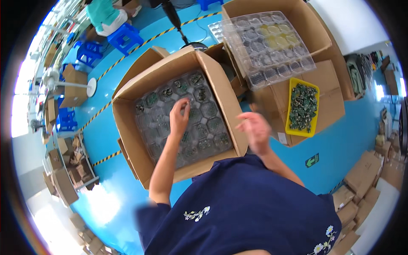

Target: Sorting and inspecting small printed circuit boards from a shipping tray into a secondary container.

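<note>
An open cardboard box stands on the blue floor in front of me. Inside lies a clear plastic tray of hexagonal cells, several of them holding small green parts. My left hand reaches over the tray's middle, fingertips pinched together on what looks like a small green part. My right hand is blurred and hovers at the box's right wall, between the box and a yellow bin heaped with green parts. Whether the right hand holds anything is hidden by blur.
A stack of empty clear trays rests across a second open box behind. The yellow bin sits on a closed carton. Blue stools and a person in a teal shirt are at far left. More cartons lie at right.
</note>
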Tool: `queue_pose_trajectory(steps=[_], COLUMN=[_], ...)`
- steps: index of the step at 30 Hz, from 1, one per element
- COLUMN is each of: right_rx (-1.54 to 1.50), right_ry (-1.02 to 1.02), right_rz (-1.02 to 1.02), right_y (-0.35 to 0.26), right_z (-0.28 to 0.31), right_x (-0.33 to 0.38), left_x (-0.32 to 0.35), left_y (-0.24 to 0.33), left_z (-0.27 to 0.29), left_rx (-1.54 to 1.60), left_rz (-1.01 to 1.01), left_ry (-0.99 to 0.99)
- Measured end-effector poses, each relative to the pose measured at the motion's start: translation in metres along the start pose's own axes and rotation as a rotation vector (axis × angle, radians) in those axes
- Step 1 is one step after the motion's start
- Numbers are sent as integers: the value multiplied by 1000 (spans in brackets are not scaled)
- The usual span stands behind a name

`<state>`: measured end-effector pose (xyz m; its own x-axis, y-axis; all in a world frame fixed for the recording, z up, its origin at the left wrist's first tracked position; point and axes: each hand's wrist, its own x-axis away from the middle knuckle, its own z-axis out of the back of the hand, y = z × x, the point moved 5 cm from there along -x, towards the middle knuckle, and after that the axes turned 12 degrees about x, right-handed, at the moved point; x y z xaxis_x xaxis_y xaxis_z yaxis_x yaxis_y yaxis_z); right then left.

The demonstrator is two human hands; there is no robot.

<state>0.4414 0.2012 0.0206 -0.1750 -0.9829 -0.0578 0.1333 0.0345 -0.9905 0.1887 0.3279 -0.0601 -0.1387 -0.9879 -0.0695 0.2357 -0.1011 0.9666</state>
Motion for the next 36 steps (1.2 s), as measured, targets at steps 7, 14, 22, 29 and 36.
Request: queue_pose_trajectory(steps=[7, 14, 22, 29, 36], right_rx=[29, 197, 418, 372, -525], right_ry=[-323, -457, -269, -98, -280], right_rz=[-322, -137, -12, 148, -440], right_y=[16, 6, 8, -7, 23], right_z=[-100, -101, -90, -99, -115], right_x=[-7, -8, -6, 2, -14], left_x=[76, 97, 96, 101, 98], left_y=[84, 33, 25, 46, 103], left_z=[-26, -14, -26, -20, -8], left_rx=[-63, 691, 742, 680, 418], left_rz=[-362, 262, 429, 293, -16], left_ry=[-19, -105, 9, 177, 376])
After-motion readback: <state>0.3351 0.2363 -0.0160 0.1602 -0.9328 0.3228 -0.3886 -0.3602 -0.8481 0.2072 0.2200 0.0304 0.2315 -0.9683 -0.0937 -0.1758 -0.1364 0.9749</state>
